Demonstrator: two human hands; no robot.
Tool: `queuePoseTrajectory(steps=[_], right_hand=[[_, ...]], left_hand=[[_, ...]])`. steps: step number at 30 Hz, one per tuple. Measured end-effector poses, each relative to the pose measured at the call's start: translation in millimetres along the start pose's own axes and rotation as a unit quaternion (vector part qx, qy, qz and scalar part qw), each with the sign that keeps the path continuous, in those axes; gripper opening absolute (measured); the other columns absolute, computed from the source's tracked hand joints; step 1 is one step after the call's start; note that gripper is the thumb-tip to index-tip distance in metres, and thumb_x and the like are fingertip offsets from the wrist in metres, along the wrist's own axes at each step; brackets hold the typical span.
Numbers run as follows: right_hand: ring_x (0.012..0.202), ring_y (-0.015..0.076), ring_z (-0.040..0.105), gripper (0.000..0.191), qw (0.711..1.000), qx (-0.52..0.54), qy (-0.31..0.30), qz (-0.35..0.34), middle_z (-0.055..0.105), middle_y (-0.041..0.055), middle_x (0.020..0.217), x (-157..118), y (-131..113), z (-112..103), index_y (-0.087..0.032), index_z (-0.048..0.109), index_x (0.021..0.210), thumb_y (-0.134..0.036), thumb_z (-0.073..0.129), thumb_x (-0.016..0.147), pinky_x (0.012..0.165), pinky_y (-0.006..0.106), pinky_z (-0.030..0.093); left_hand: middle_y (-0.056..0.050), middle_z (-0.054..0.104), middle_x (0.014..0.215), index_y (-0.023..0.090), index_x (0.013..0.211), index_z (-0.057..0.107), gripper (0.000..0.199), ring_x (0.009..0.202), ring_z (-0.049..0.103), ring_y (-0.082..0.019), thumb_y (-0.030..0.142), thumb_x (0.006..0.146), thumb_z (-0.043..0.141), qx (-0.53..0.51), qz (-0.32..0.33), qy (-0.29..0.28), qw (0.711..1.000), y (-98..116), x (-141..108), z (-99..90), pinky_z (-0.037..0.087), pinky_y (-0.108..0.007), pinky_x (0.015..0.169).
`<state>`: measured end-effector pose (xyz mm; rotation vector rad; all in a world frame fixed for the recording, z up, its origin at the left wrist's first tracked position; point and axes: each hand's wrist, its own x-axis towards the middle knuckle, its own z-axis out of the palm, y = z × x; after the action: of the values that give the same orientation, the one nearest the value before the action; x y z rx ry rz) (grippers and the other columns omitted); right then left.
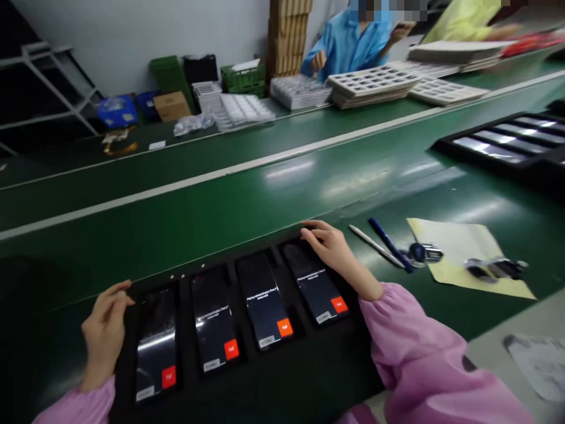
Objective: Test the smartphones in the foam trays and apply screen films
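A black tray [282, 383] lies on the green bench and holds several phones in a row, including a leftmost phone [156, 335] and a rightmost phone [315, 285]. Each screen is dark with a red or orange "Fail" square at its lower right. My left hand [106, 324] is at the tray's left edge, its fingers bent together around the rim. At the far right corner of the tray, my right hand [326, 244] has its thumb and fingers closed on the rim, just above the rightmost phone.
To the right lie a white pen [375, 246], a blue pen [391, 244] and yellow paper [463, 247] with small items. Another black tray [445, 144] with phones stands farther right. Across the bench, a person in blue [353, 44] is behind stacked trays [375, 82].
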<state>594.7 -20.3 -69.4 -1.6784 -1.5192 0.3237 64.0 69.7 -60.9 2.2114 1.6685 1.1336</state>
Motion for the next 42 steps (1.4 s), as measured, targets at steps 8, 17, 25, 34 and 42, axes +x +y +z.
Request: queuePoseTrajectory(steps=[8, 17, 25, 34, 42], right_hand=[[0.098, 0.0230, 0.075, 0.050, 0.997, -0.061, 0.049, 0.000, 0.077, 0.0106, 0.117, -1.8, 1.6, -1.6, -0.022, 0.079, 0.079, -0.054, 0.052, 0.106, 0.090, 0.038, 0.058], [0.100, 0.0264, 0.076, 0.050, 0.996, -0.069, 0.047, -0.007, 0.078, 0.0093, 0.119, -0.8, 4.9, -2.2, -0.026, 0.081, 0.081, -0.060, 0.052, 0.103, 0.087, 0.041, 0.058], [0.107, 0.0282, 0.074, 0.052, 0.996, -0.075, 0.049, -0.006, 0.078, 0.0090, 0.119, -0.7, 8.9, -1.5, -0.027, 0.080, 0.082, -0.062, 0.049, 0.104, 0.098, 0.046, 0.057], [0.106, 0.0263, 0.074, 0.053, 0.994, -0.086, 0.069, -0.014, 0.078, 0.0076, 0.114, 0.3, 6.2, 0.4, -0.027, 0.080, 0.079, -0.061, 0.048, 0.104, 0.098, 0.043, 0.057], [0.117, 0.0283, 0.068, 0.054, 0.993, -0.081, 0.048, -0.064, 0.075, 0.0092, 0.124, -16.0, -40.9, -13.6, -0.028, 0.081, 0.089, -0.058, 0.040, 0.108, 0.102, 0.048, 0.054]], left_hand=[[-0.008, 0.072, 0.134, 0.023, 0.089, 0.081, 0.048, 0.121, 0.069, -0.028, 0.063, 0.099, 0.056, 0.005, -0.024, -0.022, 0.999, 10.2, 2.9, 5.9, 0.056, -0.044, 0.106], [-0.008, 0.076, 0.117, 0.022, 0.083, 0.081, 0.049, 0.113, 0.072, -0.024, 0.059, 0.101, 0.053, 0.002, -0.024, -0.035, 0.999, 9.5, 5.8, 4.7, 0.056, -0.038, 0.100], [-0.007, 0.077, 0.112, 0.022, 0.080, 0.079, 0.048, 0.108, 0.072, -0.022, 0.057, 0.100, 0.053, -0.003, -0.028, -0.029, 0.999, 9.7, 6.8, 5.6, 0.056, -0.036, 0.095], [-0.008, 0.077, 0.111, 0.021, 0.083, 0.077, 0.044, 0.107, 0.072, -0.022, 0.052, 0.102, 0.052, 0.006, -0.009, -0.021, 1.000, 12.5, 5.7, 5.7, 0.056, -0.036, 0.097], [-0.011, 0.075, 0.114, 0.023, 0.084, 0.073, 0.038, 0.122, 0.066, -0.033, 0.054, 0.100, 0.056, 0.064, 0.072, 0.018, 0.995, 30.9, 3.7, -11.2, 0.046, -0.058, 0.115]])
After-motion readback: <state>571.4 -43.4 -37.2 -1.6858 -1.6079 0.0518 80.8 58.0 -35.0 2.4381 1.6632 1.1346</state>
